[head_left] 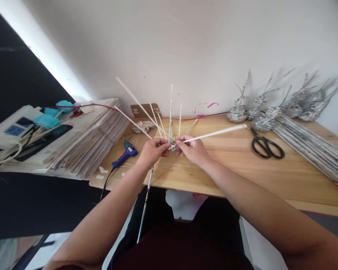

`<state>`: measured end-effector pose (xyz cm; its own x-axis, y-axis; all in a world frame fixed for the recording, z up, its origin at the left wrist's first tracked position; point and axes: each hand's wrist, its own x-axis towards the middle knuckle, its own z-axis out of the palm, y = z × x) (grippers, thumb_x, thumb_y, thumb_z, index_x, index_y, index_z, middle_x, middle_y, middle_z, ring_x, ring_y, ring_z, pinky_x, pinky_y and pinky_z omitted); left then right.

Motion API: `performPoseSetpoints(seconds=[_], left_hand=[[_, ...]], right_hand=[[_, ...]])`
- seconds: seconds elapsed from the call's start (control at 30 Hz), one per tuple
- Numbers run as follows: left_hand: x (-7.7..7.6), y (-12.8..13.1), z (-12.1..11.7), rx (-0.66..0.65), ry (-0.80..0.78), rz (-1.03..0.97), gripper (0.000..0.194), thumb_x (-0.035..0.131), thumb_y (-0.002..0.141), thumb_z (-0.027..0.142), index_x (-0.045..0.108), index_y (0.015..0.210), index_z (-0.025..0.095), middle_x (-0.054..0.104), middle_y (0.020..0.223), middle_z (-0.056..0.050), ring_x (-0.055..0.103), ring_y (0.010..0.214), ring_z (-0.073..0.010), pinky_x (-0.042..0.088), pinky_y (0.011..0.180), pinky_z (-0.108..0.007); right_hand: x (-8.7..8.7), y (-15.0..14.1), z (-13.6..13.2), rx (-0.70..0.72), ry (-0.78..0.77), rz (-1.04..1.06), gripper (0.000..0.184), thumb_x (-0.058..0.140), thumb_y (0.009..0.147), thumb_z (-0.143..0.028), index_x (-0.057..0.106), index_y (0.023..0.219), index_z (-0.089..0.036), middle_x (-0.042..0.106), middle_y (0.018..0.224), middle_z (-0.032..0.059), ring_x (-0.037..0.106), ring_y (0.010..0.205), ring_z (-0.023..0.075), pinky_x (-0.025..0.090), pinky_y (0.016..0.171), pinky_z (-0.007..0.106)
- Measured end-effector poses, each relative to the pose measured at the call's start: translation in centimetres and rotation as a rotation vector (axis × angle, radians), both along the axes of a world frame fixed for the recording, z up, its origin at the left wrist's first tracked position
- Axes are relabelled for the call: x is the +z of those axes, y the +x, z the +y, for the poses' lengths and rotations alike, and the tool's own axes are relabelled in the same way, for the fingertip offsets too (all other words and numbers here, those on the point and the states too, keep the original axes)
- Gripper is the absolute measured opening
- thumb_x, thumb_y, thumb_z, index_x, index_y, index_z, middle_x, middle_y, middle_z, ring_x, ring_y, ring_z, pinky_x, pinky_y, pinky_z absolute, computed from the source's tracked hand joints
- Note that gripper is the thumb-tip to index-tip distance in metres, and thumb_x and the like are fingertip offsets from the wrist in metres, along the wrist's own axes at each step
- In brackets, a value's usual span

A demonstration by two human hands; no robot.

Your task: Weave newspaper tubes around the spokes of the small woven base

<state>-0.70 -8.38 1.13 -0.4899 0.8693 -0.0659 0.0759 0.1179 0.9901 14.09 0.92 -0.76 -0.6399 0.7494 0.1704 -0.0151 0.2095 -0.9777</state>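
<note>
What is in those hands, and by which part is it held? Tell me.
A small woven piece: the left hand pinches its left edge, the right hand its right edge, near where pale sticks rise.

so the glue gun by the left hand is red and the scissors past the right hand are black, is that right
Not red: in the head view the glue gun by the left hand is blue. The scissors past the right hand are indeed black.

A craft workshop: a glue gun (125, 154) lies near the left edge of the tabletop (214, 180), scissors (265, 142) and paper rods (312, 150) toward its right, woven-paper pieces (266, 119) along the back.
</note>
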Motion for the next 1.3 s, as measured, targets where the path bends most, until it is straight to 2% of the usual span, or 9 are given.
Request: performPoseSetpoints(seconds=[0.17,0.33,0.47,0.57,0.83,1.0,1.13,1.2,1.3], left_hand=[[0.3,-0.1,-0.9,-0.152,-0.005,0.051,0.042,0.088,0.061,0.041,0.076,0.088,0.012,0.074,0.081,-0.006,0.066,0.069,-0.0123,0.058,0.066,-0.024],[0.3,0.4,-0.8,-0.061,-0.024,0.097,0.05,0.083,0.065,0.055,0.077,0.084,0.009,0.074,0.074,-0.008,0.063,0.058,-0.012,0.056,0.058,-0.024],[0.6,0.4,-0.7,-0.04,0.013,-0.01,0.048,0.088,0.058,0.049,0.076,0.082,0.009,0.072,0.07,-0.006,0.062,0.057,-0.0115,0.056,0.059,-0.024],[0.8,0.2,-0.9,-0.022,0.023,-0.063,0.048,0.09,0.056,0.047,0.076,0.082,0.009,0.071,0.07,-0.005,0.061,0.058,-0.0109,0.056,0.06,-0.024],[1.0,0.7,-0.9,-0.044,0.04,-0.06,0.048,0.085,0.063,0.052,0.076,0.08,0.009,0.071,0.072,-0.006,0.06,0.058,-0.0108,0.054,0.055,-0.023],[1.2,0.4,-0.9,-0.008,0.037,-0.14,0.041,0.088,0.061,0.042,0.075,0.08,0.008,0.071,0.071,-0.006,0.061,0.057,-0.0107,0.055,0.055,-0.022],[1.5,-0.7,-1.1,-0.01,0.044,-0.248,0.034,0.086,0.064,0.037,0.074,0.081,0.009,0.07,0.072,-0.004,0.06,0.055,-0.0083,0.054,0.052,-0.018],[1.8,-1.1,-1.2,-0.016,0.041,-0.291,0.03,0.084,0.068,0.035,0.074,0.08,0.01,0.069,0.071,-0.003,0.059,0.054,-0.0073,0.054,0.051,-0.016],[2.1,-1.3,-1.4,-0.016,0.031,-0.339,0.023,0.081,0.073,0.032,0.073,0.079,0.011,0.068,0.068,-0.002,0.058,0.051,-0.0061,0.052,0.047,-0.014]], right_hand=[[0.1,0.3,0.7,0.071,0.122,-0.092,0.029,0.066,0.088,-0.039,0.069,0.073,-0.015,0.065,0.06,0.0013,0.06,0.048,0.011,0.046,0.051,0.023],[0.8,0.7,1.1,0.141,0.135,-0.158,0.051,0.062,0.09,-0.055,0.063,0.059,-0.014,0.06,0.051,0.0024,0.057,0.046,0.0104,0.044,0.051,0.023],[1.1,1.0,1.5,0.129,0.072,-0.064,0.044,0.063,0.089,-0.055,0.066,0.075,-0.014,0.065,0.061,0.0023,0.059,0.049,0.0105,0.045,0.05,0.023],[1.2,1.1,1.6,0.11,0.063,-0.066,0.04,0.068,0.087,-0.052,0.066,0.077,-0.014,0.066,0.065,0.0031,0.06,0.05,0.0111,0.045,0.049,0.024],[1.7,1.4,1.3,0.098,0.274,-0.182,0.047,0.062,0.09,-0.054,0.067,0.063,-0.015,0.054,0.052,-0.0007,0.049,0.049,0.0087,0.034,0.049,0.023],[2.3,1.5,1.7,0.088,0.038,-0.013,0.044,0.063,0.09,-0.056,0.07,0.079,-0.014,0.059,0.06,-0.001,0.053,0.049,0.0074,0.04,0.047,0.02],[3.0,1.9,2.2,-0.016,-0.168,0.101,0.027,0.061,0.096,-0.04,0.067,0.09,-0.014,0.058,0.061,-0.0032,0.052,0.045,0.0056,0.036,0.041,0.017],[3.1,2.0,2.3,0.069,-0.245,0.068,0.022,0.056,0.1,-0.032,0.067,0.094,-0.014,0.059,0.06,-0.0033,0.055,0.043,0.0065,0.034,0.039,0.017],[3.0,2.0,2.0,0.303,-0.312,-0.001,0.023,0.05,0.102,-0.029,0.067,0.097,-0.014,0.061,0.059,-0.0024,0.058,0.044,0.0082,0.035,0.037,0.017]])
